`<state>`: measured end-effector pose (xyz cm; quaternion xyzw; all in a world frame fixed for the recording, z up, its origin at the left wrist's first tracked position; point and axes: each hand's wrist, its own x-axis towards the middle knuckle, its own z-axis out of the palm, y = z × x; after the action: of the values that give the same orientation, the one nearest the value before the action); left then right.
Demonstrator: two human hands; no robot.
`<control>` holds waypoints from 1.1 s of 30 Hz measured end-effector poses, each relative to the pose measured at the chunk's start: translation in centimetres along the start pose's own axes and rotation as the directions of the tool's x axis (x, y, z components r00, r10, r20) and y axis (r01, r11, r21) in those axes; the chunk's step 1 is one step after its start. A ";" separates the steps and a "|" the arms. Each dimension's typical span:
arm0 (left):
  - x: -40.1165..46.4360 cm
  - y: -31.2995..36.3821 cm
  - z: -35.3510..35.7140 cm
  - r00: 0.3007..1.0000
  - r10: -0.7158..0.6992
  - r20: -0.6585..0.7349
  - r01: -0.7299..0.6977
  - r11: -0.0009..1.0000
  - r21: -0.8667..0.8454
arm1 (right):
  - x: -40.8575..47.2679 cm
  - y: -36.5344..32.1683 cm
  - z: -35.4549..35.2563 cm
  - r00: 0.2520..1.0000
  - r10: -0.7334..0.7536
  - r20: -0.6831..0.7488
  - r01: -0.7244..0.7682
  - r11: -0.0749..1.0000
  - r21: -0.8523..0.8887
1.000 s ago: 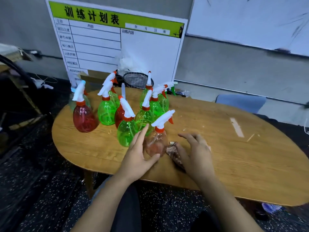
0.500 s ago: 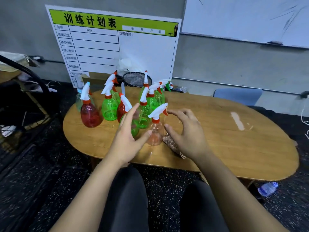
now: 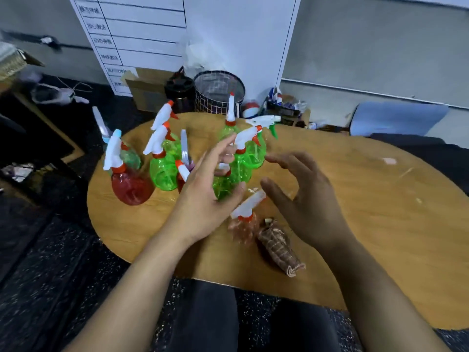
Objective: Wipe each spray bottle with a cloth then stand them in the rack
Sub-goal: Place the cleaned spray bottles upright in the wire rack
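Note:
Several spray bottles stand clustered on the left part of the oval wooden table [image 3: 368, 224]: a red one [image 3: 130, 186] at the left, green ones [image 3: 163, 171] behind it and more green ones [image 3: 251, 153] further right. A pale orange clear bottle [image 3: 245, 221] stands alone near the front edge. A brown checked cloth [image 3: 278, 246] lies rolled beside it on the right. My left hand [image 3: 205, 196] hovers open above the table, left of the pale bottle. My right hand [image 3: 302, 199] hovers open to its right, above the cloth. Neither hand touches anything.
Behind the table stand a round wire basket [image 3: 218, 91], a dark jar [image 3: 179, 91] and a cardboard box [image 3: 146, 91] against a white board [image 3: 228, 34]. A blue chair [image 3: 396, 121] is at the back right. My knees are under the front edge.
Both hands have lifted off the pale bottle and cloth and now hover apart above them. The camera has moved closer and tilted down.

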<state>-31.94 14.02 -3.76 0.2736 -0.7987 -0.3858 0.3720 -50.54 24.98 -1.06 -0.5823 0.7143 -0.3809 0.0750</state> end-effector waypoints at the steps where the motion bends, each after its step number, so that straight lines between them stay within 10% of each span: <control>1: 0.4 0.2 -0.1 1.000 -0.010 0.005 0.010 1.000 0.000 | 0.6 -0.1 -0.4 1.000 0.014 0.018 -0.014 1.000 -0.004; 17: 3.8 14.9 -12.4 0.920 -0.371 0.127 0.380 0.923 -0.060 | 4.6 -15.1 -10.6 0.952 0.210 0.224 -0.184 0.974 -0.130; 33: 0.3 9.2 -13.6 0.785 -0.581 0.214 0.604 0.794 -0.058 | 3.0 -14.3 -6.5 0.836 0.372 0.404 -0.274 0.920 -0.280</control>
<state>-22.54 13.28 9.65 0.4503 -0.6775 -0.5555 0.1722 -44.01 24.80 13.52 -0.5294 0.8018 -0.1398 0.2393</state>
